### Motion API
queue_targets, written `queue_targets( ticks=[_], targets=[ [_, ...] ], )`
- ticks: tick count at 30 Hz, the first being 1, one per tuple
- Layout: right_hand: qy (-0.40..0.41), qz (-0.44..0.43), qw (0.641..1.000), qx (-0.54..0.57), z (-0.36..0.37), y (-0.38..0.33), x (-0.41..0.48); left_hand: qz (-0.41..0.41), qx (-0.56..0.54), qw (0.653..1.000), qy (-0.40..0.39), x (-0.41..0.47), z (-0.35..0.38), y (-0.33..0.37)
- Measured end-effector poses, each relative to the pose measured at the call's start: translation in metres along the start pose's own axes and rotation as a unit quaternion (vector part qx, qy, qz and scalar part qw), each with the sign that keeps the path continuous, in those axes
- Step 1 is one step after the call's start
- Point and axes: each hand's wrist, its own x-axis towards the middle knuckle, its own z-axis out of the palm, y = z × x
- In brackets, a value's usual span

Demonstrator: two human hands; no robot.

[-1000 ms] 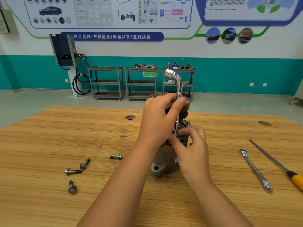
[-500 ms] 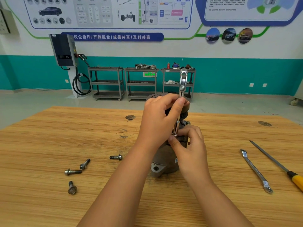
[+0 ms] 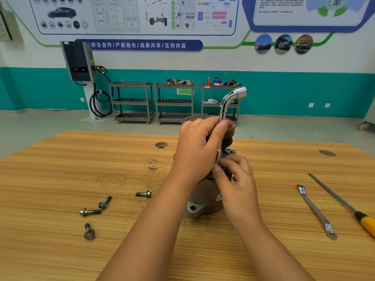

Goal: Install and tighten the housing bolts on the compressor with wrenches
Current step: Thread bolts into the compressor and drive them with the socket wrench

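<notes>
The compressor (image 3: 205, 197) stands upright mid-table, nearer the far edge of the table (image 3: 60, 169); the left hand (image 3: 197, 151) curls round the shaft of an L-shaped wrench (image 3: 227, 98) held upright over it, bent end up; the right hand (image 3: 238, 179) pinches the wrench's lower end at the housing; four loose bolts (image 3: 90, 211) lie toward the left edge; a spanner (image 3: 315, 209) and a screwdriver (image 3: 334, 196) lie near the right edge.

A single wide-angle head-worn camera looks forward and down across the wooden counter (image 3: 60, 179) from close range. Beyond the counter's far edge, it faces the teal-banded wall (image 3: 304, 94).
</notes>
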Motion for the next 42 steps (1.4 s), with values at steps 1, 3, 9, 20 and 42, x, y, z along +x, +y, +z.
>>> queue_targets(
  ticks=[1,3,9,20,42],
  targets=[
    [0.001,0.000,1.000,-0.003,-0.0003,0.0000,0.0006,-0.001,0.000,1.000,0.002,-0.0004,0.0001,0.0005],
    [0.006,-0.005,1.000,-0.011,0.0000,-0.0001,0.0016,-0.001,-0.003,1.000,0.007,-0.0007,0.0004,0.0007],
    [0.029,-0.005,0.999,-0.029,0.0031,-0.0008,0.0016,-0.008,-0.016,1.000,0.006,-0.0001,0.0002,0.0005],
    [0.008,-0.005,1.000,-0.008,0.0009,-0.0014,-0.0014,0.003,-0.025,1.000,0.016,-0.0005,0.0005,0.0009],
    [0.013,-0.010,1.000,-0.003,0.0012,-0.0005,-0.0016,-0.006,-0.018,1.000,0.006,0.0004,-0.0005,-0.0002]
  ],
)
